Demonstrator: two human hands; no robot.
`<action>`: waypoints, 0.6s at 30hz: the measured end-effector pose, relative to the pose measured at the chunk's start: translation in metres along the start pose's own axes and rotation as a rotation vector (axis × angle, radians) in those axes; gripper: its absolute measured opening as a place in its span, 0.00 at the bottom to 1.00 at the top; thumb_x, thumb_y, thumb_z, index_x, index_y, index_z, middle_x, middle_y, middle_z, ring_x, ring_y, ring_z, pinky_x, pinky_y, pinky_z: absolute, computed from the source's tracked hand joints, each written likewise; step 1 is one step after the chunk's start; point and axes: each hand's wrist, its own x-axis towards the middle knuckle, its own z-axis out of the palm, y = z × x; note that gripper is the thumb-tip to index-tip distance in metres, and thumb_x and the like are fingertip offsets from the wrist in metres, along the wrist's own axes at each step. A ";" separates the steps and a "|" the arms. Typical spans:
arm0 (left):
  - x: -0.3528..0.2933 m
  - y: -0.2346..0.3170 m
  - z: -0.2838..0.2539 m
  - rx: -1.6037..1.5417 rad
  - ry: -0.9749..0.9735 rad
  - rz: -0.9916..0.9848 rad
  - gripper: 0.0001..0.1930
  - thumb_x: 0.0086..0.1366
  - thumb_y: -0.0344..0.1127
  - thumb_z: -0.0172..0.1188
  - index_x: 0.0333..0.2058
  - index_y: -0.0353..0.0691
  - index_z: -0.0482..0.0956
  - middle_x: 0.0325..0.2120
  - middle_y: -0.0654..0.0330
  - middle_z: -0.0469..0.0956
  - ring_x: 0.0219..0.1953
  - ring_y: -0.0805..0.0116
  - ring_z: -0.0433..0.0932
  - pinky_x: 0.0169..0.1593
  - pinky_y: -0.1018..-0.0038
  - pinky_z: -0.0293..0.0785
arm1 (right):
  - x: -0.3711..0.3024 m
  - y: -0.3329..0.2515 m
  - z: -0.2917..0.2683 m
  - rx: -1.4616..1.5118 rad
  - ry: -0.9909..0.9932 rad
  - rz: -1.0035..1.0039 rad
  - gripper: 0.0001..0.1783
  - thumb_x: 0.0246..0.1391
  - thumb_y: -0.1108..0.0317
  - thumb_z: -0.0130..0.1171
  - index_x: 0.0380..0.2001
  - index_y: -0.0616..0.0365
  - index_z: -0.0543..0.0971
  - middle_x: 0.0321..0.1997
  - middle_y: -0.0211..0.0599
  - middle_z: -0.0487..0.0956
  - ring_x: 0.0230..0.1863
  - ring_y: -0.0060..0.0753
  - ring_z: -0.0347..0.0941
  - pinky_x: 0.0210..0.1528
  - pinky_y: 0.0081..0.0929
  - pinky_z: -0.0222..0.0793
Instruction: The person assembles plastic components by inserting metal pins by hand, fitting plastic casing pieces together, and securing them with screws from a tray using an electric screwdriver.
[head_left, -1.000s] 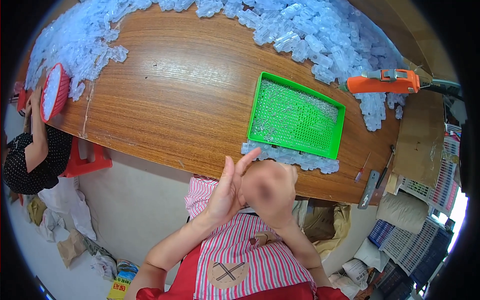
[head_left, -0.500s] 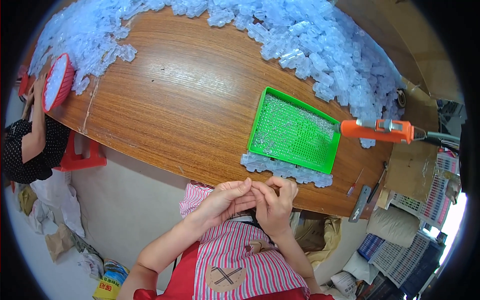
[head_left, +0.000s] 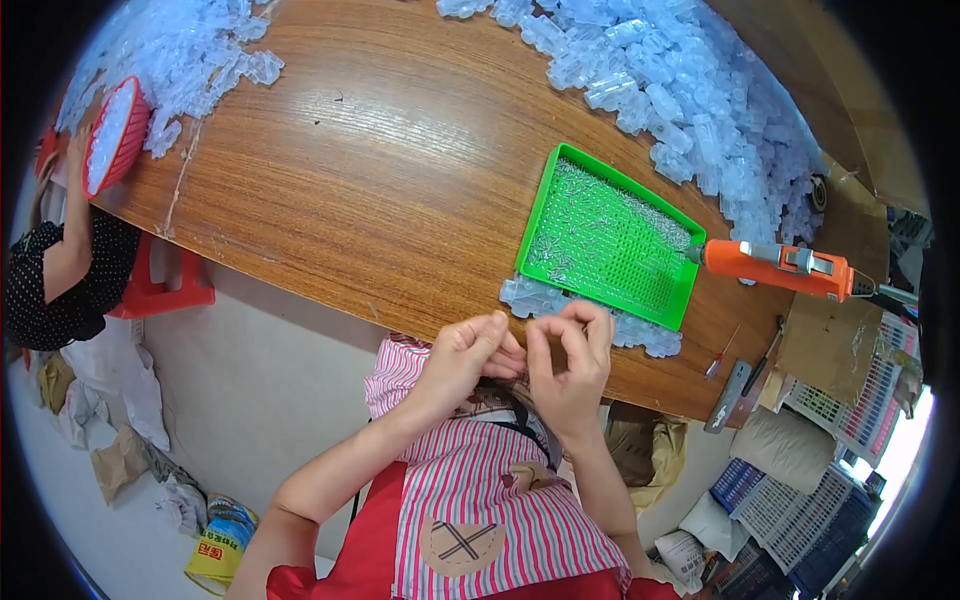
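At the near edge of the wooden table [head_left: 370, 190], the left hand [head_left: 455, 360] and right hand [head_left: 575, 375], fingertips together a moment ago, now sit slightly apart, so nothing visible bridges them. Each grip is narrow; whether either pinches something small, I cannot tell. Just beyond lie a green tray [head_left: 640, 262] of small metal pieces [head_left: 575, 215], clear plastic parts [head_left: 540, 298] along its near side, and, right, an untouched orange power tool [head_left: 770, 265].
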 end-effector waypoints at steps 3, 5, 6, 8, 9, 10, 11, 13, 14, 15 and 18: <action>0.005 0.002 0.002 0.638 0.302 0.413 0.13 0.60 0.34 0.62 0.40 0.36 0.71 0.33 0.62 0.73 0.32 0.74 0.73 0.35 0.78 0.75 | 0.006 0.013 0.014 -0.105 -0.003 -0.052 0.06 0.45 0.73 0.62 0.30 0.56 0.78 0.37 0.36 0.70 0.39 0.39 0.64 0.40 0.34 0.58; 0.008 0.011 0.002 0.805 0.335 0.566 0.16 0.57 0.32 0.64 0.42 0.35 0.71 0.35 0.59 0.73 0.34 0.73 0.73 0.36 0.78 0.74 | 0.008 0.020 0.022 -0.165 -0.014 -0.115 0.07 0.46 0.71 0.62 0.32 0.54 0.78 0.37 0.33 0.70 0.40 0.38 0.65 0.41 0.35 0.56; 0.010 0.014 0.001 0.974 0.364 0.717 0.20 0.54 0.30 0.65 0.45 0.35 0.70 0.38 0.57 0.72 0.36 0.71 0.73 0.36 0.78 0.74 | 0.007 0.022 0.024 -0.162 -0.016 -0.119 0.07 0.46 0.71 0.62 0.32 0.54 0.78 0.37 0.33 0.70 0.40 0.38 0.65 0.41 0.35 0.56; 0.013 0.015 -0.004 1.088 0.360 0.736 0.25 0.51 0.31 0.67 0.48 0.36 0.71 0.41 0.53 0.71 0.40 0.62 0.73 0.40 0.72 0.74 | 0.006 0.022 0.025 -0.218 -0.027 -0.146 0.08 0.46 0.71 0.62 0.32 0.54 0.78 0.37 0.33 0.70 0.40 0.38 0.65 0.41 0.35 0.57; 0.015 0.016 -0.004 1.189 0.363 0.790 0.25 0.49 0.32 0.67 0.47 0.37 0.71 0.41 0.52 0.71 0.41 0.58 0.73 0.41 0.69 0.74 | 0.006 0.022 0.026 -0.214 -0.030 -0.150 0.08 0.46 0.71 0.62 0.32 0.54 0.78 0.37 0.33 0.70 0.40 0.38 0.65 0.41 0.35 0.57; 0.016 0.016 -0.003 1.291 0.365 0.843 0.25 0.48 0.33 0.68 0.46 0.37 0.72 0.42 0.52 0.71 0.42 0.55 0.73 0.43 0.66 0.73 | 0.005 0.022 0.026 -0.233 -0.029 -0.166 0.09 0.45 0.71 0.62 0.33 0.54 0.78 0.37 0.33 0.70 0.40 0.38 0.65 0.41 0.36 0.57; 0.016 0.018 0.000 1.238 0.361 0.802 0.23 0.47 0.34 0.68 0.44 0.38 0.74 0.42 0.52 0.73 0.43 0.51 0.73 0.45 0.63 0.71 | 0.005 0.022 0.026 -0.254 -0.026 -0.181 0.10 0.45 0.71 0.62 0.33 0.54 0.78 0.37 0.33 0.70 0.40 0.38 0.66 0.41 0.36 0.57; 0.017 0.018 0.000 1.234 0.373 0.800 0.21 0.48 0.34 0.67 0.43 0.38 0.75 0.41 0.53 0.74 0.43 0.52 0.74 0.45 0.64 0.72 | 0.003 0.022 0.026 -0.267 -0.031 -0.196 0.10 0.44 0.71 0.62 0.34 0.54 0.78 0.38 0.33 0.70 0.41 0.38 0.66 0.41 0.36 0.57; 0.018 0.018 0.000 1.229 0.386 0.796 0.20 0.48 0.34 0.67 0.41 0.38 0.75 0.39 0.54 0.75 0.42 0.53 0.74 0.44 0.65 0.72 | 0.002 0.022 0.026 -0.280 -0.037 -0.210 0.10 0.44 0.71 0.62 0.34 0.54 0.78 0.38 0.33 0.70 0.41 0.38 0.66 0.42 0.37 0.58; 0.018 0.018 -0.001 1.229 0.387 0.798 0.20 0.48 0.34 0.67 0.41 0.38 0.75 0.39 0.54 0.75 0.42 0.53 0.74 0.44 0.65 0.72 | 0.002 0.022 0.026 -0.281 -0.036 -0.212 0.10 0.44 0.71 0.62 0.34 0.54 0.78 0.38 0.33 0.70 0.41 0.38 0.66 0.42 0.37 0.58; 0.020 0.018 -0.002 1.212 0.392 0.804 0.17 0.49 0.33 0.66 0.40 0.38 0.76 0.37 0.55 0.76 0.42 0.54 0.74 0.44 0.65 0.72 | 0.002 0.021 0.026 -0.324 -0.032 -0.265 0.10 0.44 0.71 0.62 0.34 0.54 0.78 0.38 0.32 0.71 0.41 0.37 0.66 0.42 0.36 0.59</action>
